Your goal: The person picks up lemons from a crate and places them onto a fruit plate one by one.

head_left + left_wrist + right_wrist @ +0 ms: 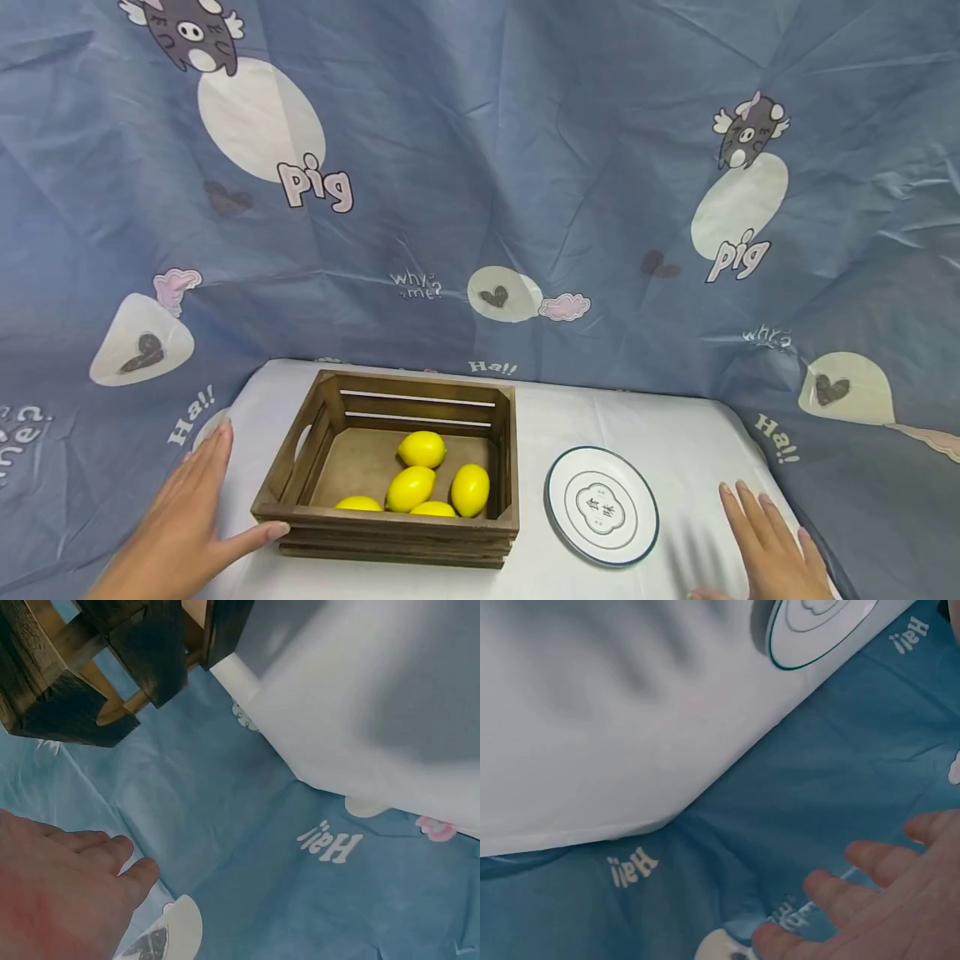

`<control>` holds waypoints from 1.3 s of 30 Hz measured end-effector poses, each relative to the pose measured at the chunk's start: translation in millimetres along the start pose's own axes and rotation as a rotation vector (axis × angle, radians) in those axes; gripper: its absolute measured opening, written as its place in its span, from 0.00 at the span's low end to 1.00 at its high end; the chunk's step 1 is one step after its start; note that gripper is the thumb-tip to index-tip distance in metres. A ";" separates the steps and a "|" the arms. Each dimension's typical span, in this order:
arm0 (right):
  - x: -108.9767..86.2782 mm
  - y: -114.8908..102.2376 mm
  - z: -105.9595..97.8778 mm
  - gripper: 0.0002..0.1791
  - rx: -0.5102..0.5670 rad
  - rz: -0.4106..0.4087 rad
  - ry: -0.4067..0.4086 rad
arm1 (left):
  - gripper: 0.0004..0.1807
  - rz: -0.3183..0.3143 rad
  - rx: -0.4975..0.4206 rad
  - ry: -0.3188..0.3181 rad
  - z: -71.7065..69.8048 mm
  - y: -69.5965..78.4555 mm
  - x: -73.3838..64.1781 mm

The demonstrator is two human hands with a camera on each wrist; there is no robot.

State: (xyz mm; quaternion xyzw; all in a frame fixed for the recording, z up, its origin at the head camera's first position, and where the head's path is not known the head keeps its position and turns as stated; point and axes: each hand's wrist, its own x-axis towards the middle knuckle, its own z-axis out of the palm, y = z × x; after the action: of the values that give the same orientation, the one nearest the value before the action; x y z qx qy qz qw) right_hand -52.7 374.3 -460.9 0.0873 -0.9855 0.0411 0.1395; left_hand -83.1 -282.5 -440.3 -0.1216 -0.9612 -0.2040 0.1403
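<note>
A brown slatted wooden crate [397, 533] stands on the white table, with several yellow lemons [411, 489] lying inside; its front wall partly hides two of them. To the crate's right lies a round white plate [602, 507] with a dark rim and a printed emblem. My left hand [183, 517] is at the crate's left side, fingers straight and thumb spread, the thumb tip overlapping the crate's front left corner in the head view. On the far right, my right hand [780, 546] hovers past the plate with fingers extended, holding nothing.
The white tabletop [555, 417] has a rounded corner at the back right. Behind it and at both sides hangs a blue cloth [600, 208] printed with pigs, hearts and words. Shadows of fingers fall on the table between the plate and my right hand.
</note>
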 end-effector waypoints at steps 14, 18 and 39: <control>-2.5 -32.7 -13.3 0.63 -0.008 -0.015 -0.108 | 0.68 -0.028 -0.056 -0.063 0.8 16.7 14.1; 3.2 -37.6 -18.9 0.63 0.011 -0.042 -0.138 | 0.66 -0.025 -0.099 -0.091 1.0 20.0 18.8; 61.5 -110.6 -36.7 0.63 -0.032 -0.394 -0.014 | 0.53 -0.024 -0.141 -0.072 19.3 39.3 39.3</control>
State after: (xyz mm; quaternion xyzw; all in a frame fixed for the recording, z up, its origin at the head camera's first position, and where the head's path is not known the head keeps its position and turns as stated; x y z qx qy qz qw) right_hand -80.8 259.8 -402.1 0.2764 -0.9509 -0.0032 0.1394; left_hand -112.4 -232.5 -430.6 -0.1268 -0.9502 -0.2686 0.0943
